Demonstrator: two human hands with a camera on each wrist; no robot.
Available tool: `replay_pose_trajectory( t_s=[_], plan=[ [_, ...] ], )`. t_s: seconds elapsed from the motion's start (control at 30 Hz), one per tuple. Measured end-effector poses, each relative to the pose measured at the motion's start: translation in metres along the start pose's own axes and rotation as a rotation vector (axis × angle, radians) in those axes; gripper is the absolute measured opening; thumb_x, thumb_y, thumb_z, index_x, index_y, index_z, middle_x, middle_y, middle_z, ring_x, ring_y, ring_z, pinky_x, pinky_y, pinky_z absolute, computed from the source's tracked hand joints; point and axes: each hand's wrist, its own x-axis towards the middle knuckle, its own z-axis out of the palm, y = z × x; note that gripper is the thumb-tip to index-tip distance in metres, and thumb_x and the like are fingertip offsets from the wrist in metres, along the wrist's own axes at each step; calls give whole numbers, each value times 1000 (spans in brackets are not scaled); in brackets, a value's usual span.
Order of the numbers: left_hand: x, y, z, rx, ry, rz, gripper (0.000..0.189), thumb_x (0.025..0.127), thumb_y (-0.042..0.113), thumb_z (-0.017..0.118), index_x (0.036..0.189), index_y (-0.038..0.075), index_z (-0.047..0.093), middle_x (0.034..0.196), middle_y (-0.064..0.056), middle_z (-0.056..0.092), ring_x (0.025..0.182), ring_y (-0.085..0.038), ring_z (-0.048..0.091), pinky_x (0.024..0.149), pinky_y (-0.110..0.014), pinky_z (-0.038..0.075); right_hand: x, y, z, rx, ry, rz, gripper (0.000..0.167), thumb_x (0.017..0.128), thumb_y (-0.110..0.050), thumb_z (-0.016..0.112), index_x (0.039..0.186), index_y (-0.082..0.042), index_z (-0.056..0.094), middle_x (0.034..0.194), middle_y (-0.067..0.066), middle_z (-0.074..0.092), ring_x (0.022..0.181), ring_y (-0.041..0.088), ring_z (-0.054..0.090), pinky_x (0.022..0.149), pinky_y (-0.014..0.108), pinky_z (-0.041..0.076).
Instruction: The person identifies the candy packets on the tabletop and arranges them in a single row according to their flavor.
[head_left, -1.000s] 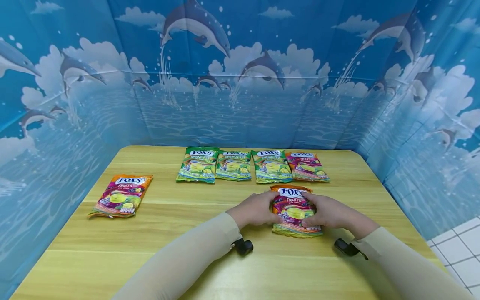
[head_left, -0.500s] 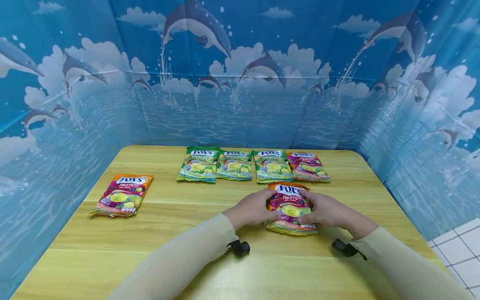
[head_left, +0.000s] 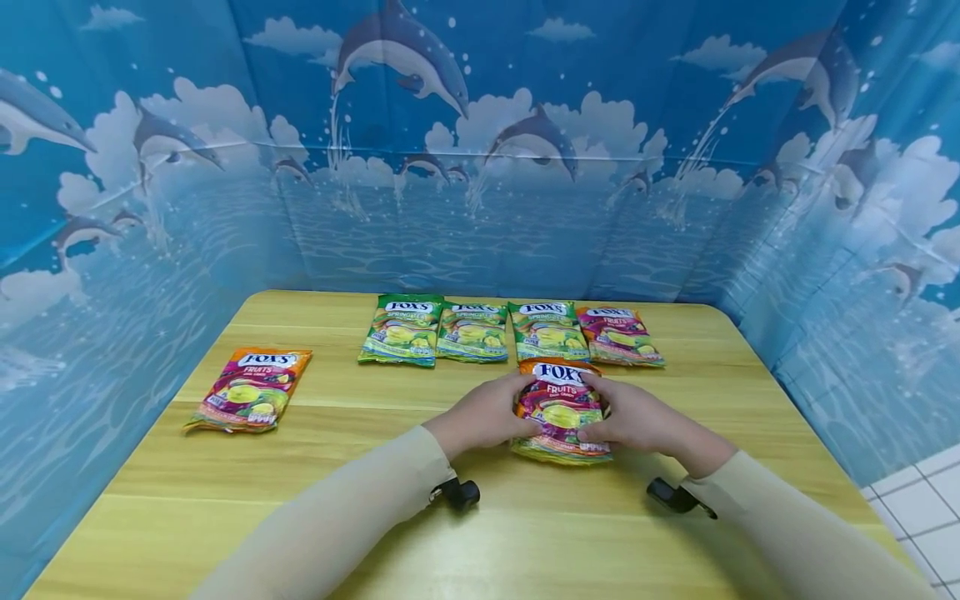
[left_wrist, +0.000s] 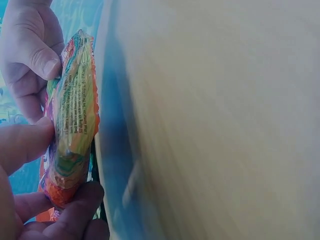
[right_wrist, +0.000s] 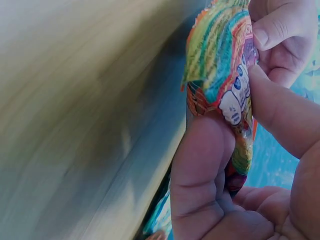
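We see the held purple-and-orange candy bag (head_left: 561, 412) shift toward our left over the last second, and slightly toward the far side of the table (head_left: 555, 533). A second ago it stands nearer the gap between the third green candy bag (head_left: 548, 333) and the fruit candy bag at the row's end (head_left: 621, 337); now it is mostly in front of that third green bag, and its top edge overlaps the green one's lower edge in the head view. Whether the two touch, or whether the held bag's lower edge meets the wood, we cannot tell.

Our left hand (head_left: 483, 417) grips one side and our right hand (head_left: 648, 425) the other, thumbs on the printed front and fingers curled behind, as the wrist views show. Both grips narrow to the bag's thickness and look much as they do a second ago.

The first green candy bag (head_left: 402, 331), the second green candy bag (head_left: 472, 333) and the lone fruit candy bag on our left (head_left: 250, 392) lie where they were. We judge from this that only the one bag is being handled, and that its shifting is unfinished while both hands hold on.
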Motion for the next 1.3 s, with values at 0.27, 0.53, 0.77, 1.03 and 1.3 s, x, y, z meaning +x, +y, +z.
replay_pose_trajectory(
  t_s=[0.27,0.53,0.77,1.03,1.3],
  plan=[
    [-12,-13,-18,-3,22,-16,88,92,45,81,165,23,38,170,-4,39,153,-28,43,125,-49,39,12,-18,9,24,18,-42,109,87,-45,87,168,-8,24,145,19,61,108,21,65,91,41,58],
    [-29,-31,-39,-9,54,-33,87,92,43,81,165,21,38,168,-5,42,151,-29,45,124,-51,40,28,-44,20,68,6,-80,107,88,-38,86,169,-8,22,137,15,65,94,17,67,75,31,58],
    [-42,-49,-52,5,92,-84,86,92,45,81,164,22,39,167,-6,43,147,-30,49,121,-53,43,43,-67,32,43,31,-118,106,88,-38,87,169,-11,23,143,12,63,108,17,64,93,38,58],
    [-58,-68,-69,-15,135,-135,86,92,43,81,165,22,39,170,-7,39,153,-31,43,123,-54,41,59,-96,45,62,26,-131,104,89,-35,86,169,-13,24,152,10,58,122,20,63,103,44,56],
    [-72,-90,-91,0,153,-195,86,92,44,81,164,23,40,166,-9,44,147,-33,50,120,-57,43,77,-124,60,91,16,-149,103,90,-35,86,169,-14,24,152,7,59,123,18,64,104,42,56]
  ],
)
